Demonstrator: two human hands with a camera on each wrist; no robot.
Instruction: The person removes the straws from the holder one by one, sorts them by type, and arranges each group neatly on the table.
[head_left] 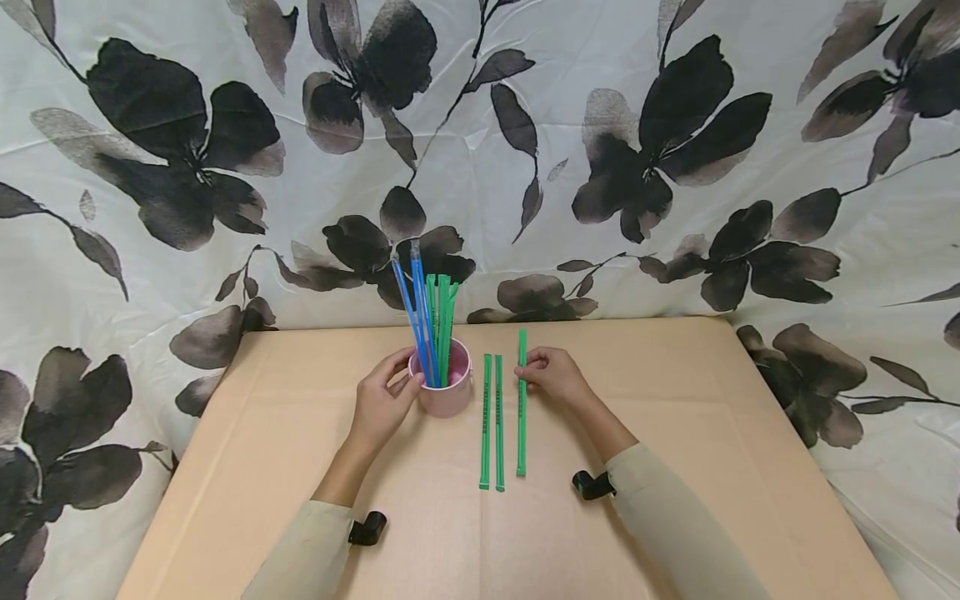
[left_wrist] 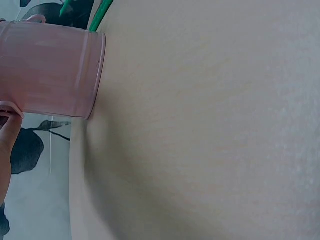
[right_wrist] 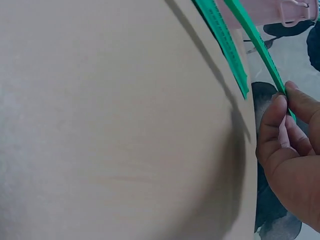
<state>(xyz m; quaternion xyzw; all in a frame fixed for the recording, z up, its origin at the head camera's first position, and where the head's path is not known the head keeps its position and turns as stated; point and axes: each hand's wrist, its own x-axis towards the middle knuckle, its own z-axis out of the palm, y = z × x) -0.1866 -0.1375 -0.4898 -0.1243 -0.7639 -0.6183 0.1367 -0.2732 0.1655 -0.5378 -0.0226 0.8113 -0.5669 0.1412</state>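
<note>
My left hand (head_left: pixel 382 404) holds the pink cup (head_left: pixel 447 403) at its left side, the thumb near the rim. In the left wrist view, a fingertip hooks at the small handle of the cup (left_wrist: pixel 47 70). Inside the cup stand several blue sticks (head_left: pixel 422 321) and several slim green wrapped sticks (head_left: pixel 445 325). My right hand (head_left: pixel 558 375) pinches another green wrapped stick (head_left: pixel 522 408) between thumb and fingers near its upper part. The right wrist view shows this green stick (right_wrist: pixel 260 45) angled above the table, its shadow beneath. Two more green sticks (head_left: pixel 486 425) lie side by side, left of it.
The tan table (head_left: pixel 420 517) ends just behind the cup. Behind and around it hangs a white cloth (head_left: pixel 480 200) with dark flowers. Each wrist carries a small black camera, one by the left sleeve (head_left: pixel 300 546) and one by the right sleeve (head_left: pixel 667 500).
</note>
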